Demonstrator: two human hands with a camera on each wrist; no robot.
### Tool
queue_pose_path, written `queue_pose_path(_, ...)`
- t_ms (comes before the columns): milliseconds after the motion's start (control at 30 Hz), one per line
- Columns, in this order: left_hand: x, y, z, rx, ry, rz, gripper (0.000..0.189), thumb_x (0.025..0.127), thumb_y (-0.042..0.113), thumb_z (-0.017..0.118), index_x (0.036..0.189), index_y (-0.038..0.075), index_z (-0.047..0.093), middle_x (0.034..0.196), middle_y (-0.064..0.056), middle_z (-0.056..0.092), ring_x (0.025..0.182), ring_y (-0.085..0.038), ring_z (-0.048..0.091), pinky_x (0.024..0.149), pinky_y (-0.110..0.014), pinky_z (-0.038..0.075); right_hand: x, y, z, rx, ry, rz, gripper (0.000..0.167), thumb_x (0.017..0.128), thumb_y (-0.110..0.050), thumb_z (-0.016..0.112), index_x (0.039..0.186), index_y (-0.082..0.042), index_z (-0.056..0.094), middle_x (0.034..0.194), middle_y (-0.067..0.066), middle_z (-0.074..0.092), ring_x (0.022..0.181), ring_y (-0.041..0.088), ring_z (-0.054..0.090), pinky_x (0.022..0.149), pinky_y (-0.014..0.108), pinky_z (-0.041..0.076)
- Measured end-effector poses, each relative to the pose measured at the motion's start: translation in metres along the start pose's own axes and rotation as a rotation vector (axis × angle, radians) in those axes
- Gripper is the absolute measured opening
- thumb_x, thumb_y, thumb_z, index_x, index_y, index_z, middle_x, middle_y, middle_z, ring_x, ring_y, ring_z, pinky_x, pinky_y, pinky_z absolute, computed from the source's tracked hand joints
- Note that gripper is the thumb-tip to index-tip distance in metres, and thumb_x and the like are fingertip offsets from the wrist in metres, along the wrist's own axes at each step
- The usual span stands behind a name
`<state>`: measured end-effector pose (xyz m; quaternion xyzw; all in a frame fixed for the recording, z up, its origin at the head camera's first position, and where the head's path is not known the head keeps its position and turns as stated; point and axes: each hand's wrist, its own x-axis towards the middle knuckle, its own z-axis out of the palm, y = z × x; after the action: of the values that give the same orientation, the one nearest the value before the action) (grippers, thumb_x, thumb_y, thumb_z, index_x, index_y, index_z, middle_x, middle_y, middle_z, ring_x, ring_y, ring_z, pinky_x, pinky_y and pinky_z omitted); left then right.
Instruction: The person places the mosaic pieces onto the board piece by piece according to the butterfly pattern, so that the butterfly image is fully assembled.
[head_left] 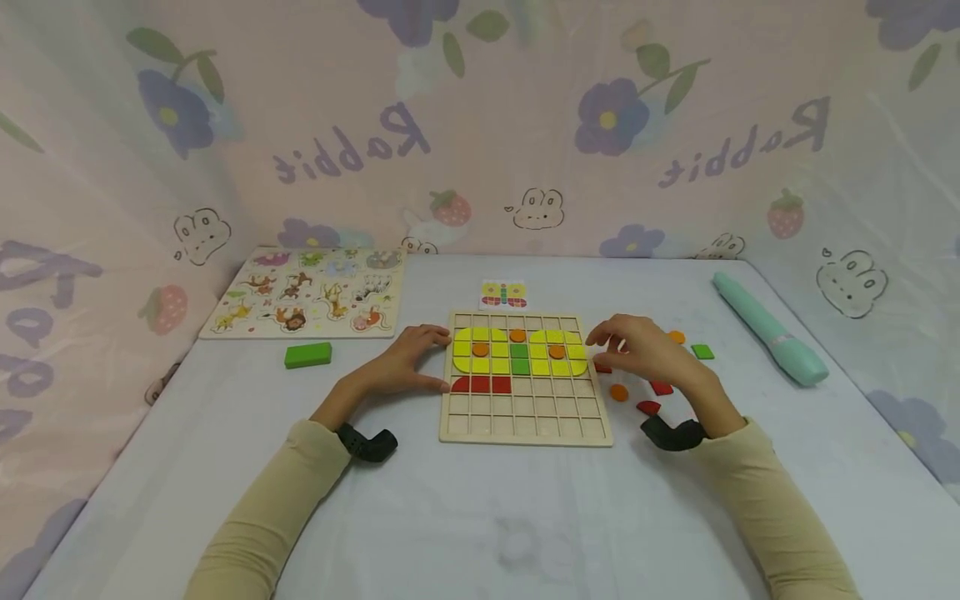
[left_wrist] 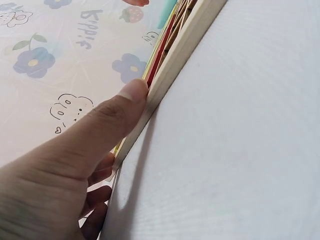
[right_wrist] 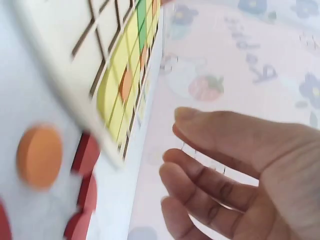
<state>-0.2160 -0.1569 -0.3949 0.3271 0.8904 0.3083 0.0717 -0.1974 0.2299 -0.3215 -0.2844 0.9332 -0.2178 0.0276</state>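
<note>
From the head, a board [head_left: 525, 408] lies on a white table [head_left: 517, 517] (rabbit-print drape [head_left: 495, 142] behind), left hand [head_left: 401, 362] touching it, not grasping. Left wrist: thumb [left_wrist: 120, 107] against its edge [left_wrist: 167, 75]. Right wrist: right hand [right_wrist: 275, 170] near it, empty, loosely bent.

My head view is evenly lit but rather dim, my wrist views are brighter, a soft shadow falls beside my left hand [left_wrist: 75, 145] on the white table [left_wrist: 240, 130], and the nearest orange disc [right_wrist: 40, 156] is blurred.

Beige gridded board [head_left: 527, 407] with yellow, green, orange and red pieces [head_left: 520, 360]
</note>
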Motion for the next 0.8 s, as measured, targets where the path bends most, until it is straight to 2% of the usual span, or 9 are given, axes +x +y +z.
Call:
queue_pose_path(300,-0.001,0.000,0.000,-0.003,-0.007,-0.008,0.075,0.076,0.046,0.073,0.135,0.010,0.044,0.145,-0.003,0.033,0.136,-0.023,0.022,0.111,-0.044,0.020,-0.013,0.024,-0.003,-0.016,0.002,0.109,0.029,0.079,-0.008,0.073,0.107,-0.003,0.066,0.098,0.009,0.063,0.083,0.020,0.054,0.070,0.030,0.049)
queue_pose_path(633,-0.001,0.000,0.000,-0.003,-0.007,-0.017,0.075,0.076,0.046,0.074,0.136,0.011,0.044,0.145,-0.001,0.033,0.136,-0.021,0.022,0.111,-0.043,0.020,-0.019,0.044,-0.005,-0.032,-0.056,0.193,0.034,0.081,-0.006,0.070,0.114,-0.002,0.062,0.108,0.016,0.058,0.090,0.027,0.055,0.076,0.041,0.051)
queue_pose_path(800,-0.001,0.000,0.000,-0.012,-0.006,-0.013,0.075,0.076,0.046,0.074,0.135,0.011,0.045,0.145,-0.001,0.034,0.136,-0.022,0.022,0.111,-0.044,0.020,-0.033,0.065,-0.021,-0.069,0.022,0.269,0.032,0.084,-0.006,0.064,0.114,0.002,0.059,0.108,0.024,0.056,0.093,0.036,0.053,0.077,0.048,0.050)
